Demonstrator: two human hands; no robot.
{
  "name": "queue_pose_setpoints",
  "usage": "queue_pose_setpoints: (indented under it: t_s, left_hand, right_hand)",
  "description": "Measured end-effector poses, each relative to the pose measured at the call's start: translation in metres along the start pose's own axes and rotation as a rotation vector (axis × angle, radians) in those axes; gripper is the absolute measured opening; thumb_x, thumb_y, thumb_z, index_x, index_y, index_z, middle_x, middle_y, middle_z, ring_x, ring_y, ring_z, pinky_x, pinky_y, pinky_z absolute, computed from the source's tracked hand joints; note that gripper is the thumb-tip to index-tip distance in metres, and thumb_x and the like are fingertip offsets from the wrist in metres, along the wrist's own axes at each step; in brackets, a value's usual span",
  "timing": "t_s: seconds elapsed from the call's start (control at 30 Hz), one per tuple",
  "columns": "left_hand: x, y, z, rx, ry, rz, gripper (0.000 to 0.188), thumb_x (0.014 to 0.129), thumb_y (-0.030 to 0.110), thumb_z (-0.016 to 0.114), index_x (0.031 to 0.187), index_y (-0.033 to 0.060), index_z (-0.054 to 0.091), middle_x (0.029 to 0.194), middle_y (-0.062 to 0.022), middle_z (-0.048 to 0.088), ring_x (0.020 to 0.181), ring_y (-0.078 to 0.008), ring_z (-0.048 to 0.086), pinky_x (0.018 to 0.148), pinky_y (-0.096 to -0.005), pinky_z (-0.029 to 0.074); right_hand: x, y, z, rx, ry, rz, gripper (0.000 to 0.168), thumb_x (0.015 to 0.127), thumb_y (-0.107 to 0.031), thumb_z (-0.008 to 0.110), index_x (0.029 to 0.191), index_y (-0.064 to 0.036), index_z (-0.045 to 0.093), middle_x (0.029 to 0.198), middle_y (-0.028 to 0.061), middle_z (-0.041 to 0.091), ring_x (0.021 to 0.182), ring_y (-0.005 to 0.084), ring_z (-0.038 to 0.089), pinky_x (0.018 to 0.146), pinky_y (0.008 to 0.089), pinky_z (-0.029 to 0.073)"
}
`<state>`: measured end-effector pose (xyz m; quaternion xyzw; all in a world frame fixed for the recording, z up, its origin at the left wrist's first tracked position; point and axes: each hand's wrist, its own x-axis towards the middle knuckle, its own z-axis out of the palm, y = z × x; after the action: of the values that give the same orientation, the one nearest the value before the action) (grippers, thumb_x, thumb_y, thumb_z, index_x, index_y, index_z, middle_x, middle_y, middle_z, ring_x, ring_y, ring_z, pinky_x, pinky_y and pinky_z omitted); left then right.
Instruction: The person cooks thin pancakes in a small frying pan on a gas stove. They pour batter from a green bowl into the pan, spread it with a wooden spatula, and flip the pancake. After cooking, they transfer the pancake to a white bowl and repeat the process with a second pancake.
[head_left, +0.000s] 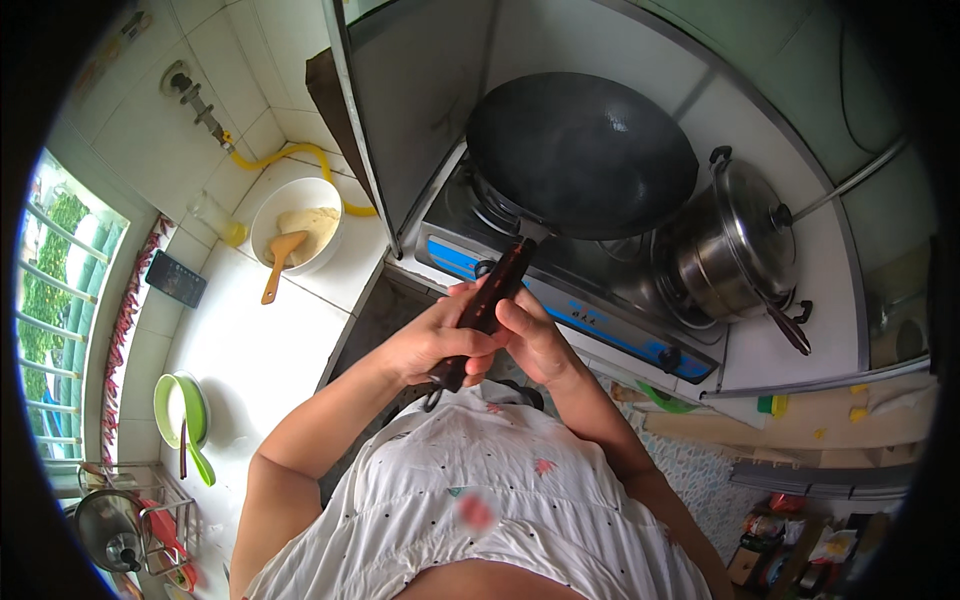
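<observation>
My left hand (439, 337) is closed around the lower part of a dark wok handle (495, 289). On the handle's other side, my right hand (534, 334) rests with its fingers behind it and the thumb beside it. The black wok (581, 154) is tilted over the left burner of a two-burner gas stove (562, 300), its dark inside showing a shiny patch and no food that I can make out. To the left, a white bowl (262, 225) holds pale dough or batter and a wooden spatula (279, 262).
A lidded steel pot (720, 247) stands on the right burner. Left on the tiled counter (262, 337) are a green-rimmed bowl (161, 409) with a green spoon, a phone (176, 279) and a glass jar (217, 219). A yellow gas hose (281, 152) runs behind the white bowl.
</observation>
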<state>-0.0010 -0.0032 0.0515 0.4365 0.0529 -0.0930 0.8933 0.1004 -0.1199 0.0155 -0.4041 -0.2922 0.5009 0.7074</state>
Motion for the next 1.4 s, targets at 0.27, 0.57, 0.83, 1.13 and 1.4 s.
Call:
queue_pose_setpoints:
  t_s: [0.27,0.57,0.83,1.13,1.4]
  left_hand:
    - [0.042,-0.055,-0.038,0.326,-0.010,0.085,0.063,0.077,0.007,0.053,0.129,-0.0005,0.018,0.064,-0.0065,0.050,0.054,-0.0132,0.051,0.049,-0.0259,0.044]
    - [0.045,-0.064,-0.044,0.372,0.019,0.109,0.074,0.077,0.007,0.052,0.135,0.0033,0.006,0.064,-0.0067,0.051,0.054,-0.0146,0.052,0.050,-0.0270,0.044]
    - [0.052,-0.054,-0.027,0.209,0.077,0.108,0.027,0.075,0.005,0.053,0.098,-0.0018,0.041,0.063,-0.0066,0.051,0.053,-0.0148,0.052,0.049,-0.0260,0.044]
    - [0.071,-0.062,-0.022,0.069,0.096,0.106,0.018,0.075,0.004,0.054,0.089,-0.0021,0.045,0.063,-0.0068,0.051,0.052,-0.0142,0.052,0.048,-0.0263,0.046]
    - [0.081,-0.064,-0.015,0.078,0.127,0.119,0.016,0.075,0.005,0.055,0.087,-0.0009,0.047,0.063,-0.0060,0.052,0.052,-0.0134,0.053,0.048,-0.0260,0.046]
  right_hand:
    - [0.010,0.032,-0.027,0.021,0.287,0.015,0.031,0.078,-0.024,0.064,0.096,-0.006,0.046,0.104,0.0134,0.053,0.099,0.0218,0.052,0.077,0.0333,0.048]
    - [0.017,0.040,-0.034,-0.104,0.335,0.035,0.025,0.077,-0.021,0.064,0.089,-0.004,0.050,0.089,0.0100,0.056,0.063,0.0114,0.055,0.046,0.0223,0.045]
    - [0.017,0.018,-0.032,-0.107,0.349,0.150,0.023,0.077,-0.025,0.063,0.080,-0.004,0.055,0.071,0.0053,0.056,0.048,0.0088,0.051,0.030,0.0188,0.035]
    - [0.016,0.015,-0.054,-0.099,0.392,0.180,0.020,0.076,-0.023,0.064,0.079,-0.005,0.056,0.074,0.0054,0.057,0.058,0.0105,0.052,0.047,0.0214,0.039]
    - [0.016,0.006,-0.055,-0.113,0.405,0.171,0.022,0.076,-0.025,0.063,0.080,-0.003,0.058,0.067,0.0040,0.056,0.041,0.0088,0.048,0.031,0.0196,0.033]
